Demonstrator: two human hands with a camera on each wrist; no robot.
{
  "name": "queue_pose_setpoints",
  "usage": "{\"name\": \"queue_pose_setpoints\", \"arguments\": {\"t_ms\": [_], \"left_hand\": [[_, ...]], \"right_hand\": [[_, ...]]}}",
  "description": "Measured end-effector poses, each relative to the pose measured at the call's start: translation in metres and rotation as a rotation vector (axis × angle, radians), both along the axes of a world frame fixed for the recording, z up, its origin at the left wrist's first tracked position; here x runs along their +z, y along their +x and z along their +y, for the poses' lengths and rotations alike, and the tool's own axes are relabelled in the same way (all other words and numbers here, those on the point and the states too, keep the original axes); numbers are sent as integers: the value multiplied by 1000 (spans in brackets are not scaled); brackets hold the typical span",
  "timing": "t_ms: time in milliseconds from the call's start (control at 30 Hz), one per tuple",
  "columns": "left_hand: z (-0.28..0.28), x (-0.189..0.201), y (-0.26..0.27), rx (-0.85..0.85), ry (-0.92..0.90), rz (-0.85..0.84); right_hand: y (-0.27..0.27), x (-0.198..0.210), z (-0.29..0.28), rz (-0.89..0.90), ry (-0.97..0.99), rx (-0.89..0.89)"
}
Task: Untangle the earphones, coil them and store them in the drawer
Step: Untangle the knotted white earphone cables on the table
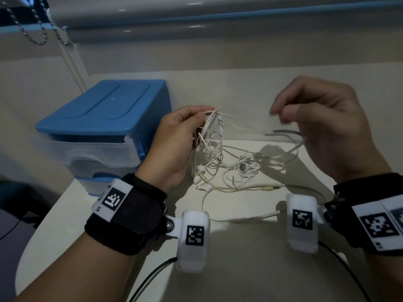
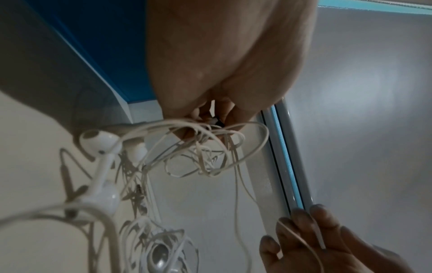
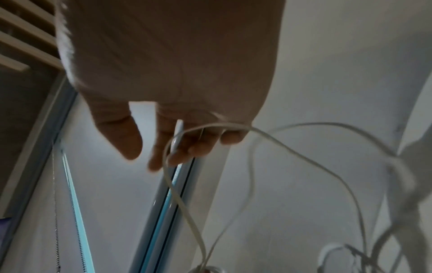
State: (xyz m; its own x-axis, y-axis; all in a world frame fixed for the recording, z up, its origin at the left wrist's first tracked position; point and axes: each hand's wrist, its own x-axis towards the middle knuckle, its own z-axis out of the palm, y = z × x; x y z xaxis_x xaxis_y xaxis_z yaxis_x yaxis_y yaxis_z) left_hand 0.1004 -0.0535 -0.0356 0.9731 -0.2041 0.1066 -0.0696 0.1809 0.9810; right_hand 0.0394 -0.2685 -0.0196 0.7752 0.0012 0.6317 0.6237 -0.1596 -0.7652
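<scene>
The white earphones [image 1: 218, 162] are a tangle of thin cord, partly lifted off the white table [image 1: 239, 269]. My left hand [image 1: 196, 125] grips a bunch of loops at the top of the tangle; two earbuds [image 1: 202, 184] hang below it, one seen close up as an earbud [image 2: 98, 140]. My right hand [image 1: 290, 116] hovers to the right, fingers curled, with one strand [image 3: 292, 147] hooked across them and stretched toward the left hand. The jack plug [image 1: 270, 188] lies on the table. The drawer unit [image 1: 102, 118], blue-lidded with clear drawers, stands left of my left hand, drawers closed.
A bead chain [image 1: 37, 29] hangs at the far left by the window frame [image 1: 218, 25]. The table's rounded edge [image 1: 28, 247] runs down the left side. Black cables [image 1: 152, 277] trail from the wrist cameras toward me.
</scene>
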Motion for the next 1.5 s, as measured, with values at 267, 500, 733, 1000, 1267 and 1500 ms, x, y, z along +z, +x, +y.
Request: {"name": "queue_pose_setpoints", "arguments": {"t_ms": [267, 500, 733, 1000, 1267, 1500], "left_hand": [[1, -2, -1, -101, 70, -44], [-3, -1, -8, -237, 95, -88], [-1, 1, -5, -98, 54, -41], [-1, 1, -5, 13, 187, -79], [-2, -2, 0, 132, 183, -106], [-3, -1, -3, 51, 232, -117]], "right_hand": [[10, -22, 19, 240, -268, -170], [11, -23, 17, 334, -345, -251], [15, -23, 8, 374, -328, -287], [22, -26, -23, 289, -203, -599], [14, -26, -27, 637, -638, -449], [15, -30, -22, 747, -709, -286]]}}
